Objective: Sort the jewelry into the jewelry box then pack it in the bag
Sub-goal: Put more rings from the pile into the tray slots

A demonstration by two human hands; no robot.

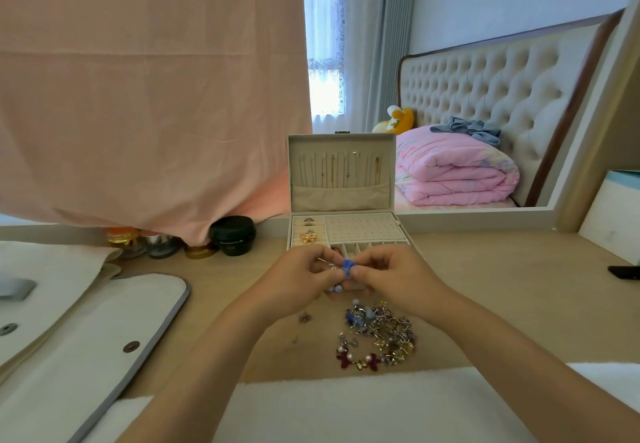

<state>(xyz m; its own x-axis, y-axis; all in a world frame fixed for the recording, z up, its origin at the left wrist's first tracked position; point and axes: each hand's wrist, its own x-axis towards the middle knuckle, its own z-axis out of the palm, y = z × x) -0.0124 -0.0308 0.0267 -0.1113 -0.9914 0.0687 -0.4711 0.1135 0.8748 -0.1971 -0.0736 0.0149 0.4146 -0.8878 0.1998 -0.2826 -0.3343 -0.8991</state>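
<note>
Midway, earring (347, 265) between grips (left (300, 278), right (393, 277))

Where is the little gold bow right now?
In the head view, the gold bow lies in the left compartment of the open jewelry box, just beyond the left hand.

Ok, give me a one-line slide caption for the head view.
Left hand and right hand pinch a blue jewelry piece over the open jewelry box, beyond the jewelry pile.
</note>
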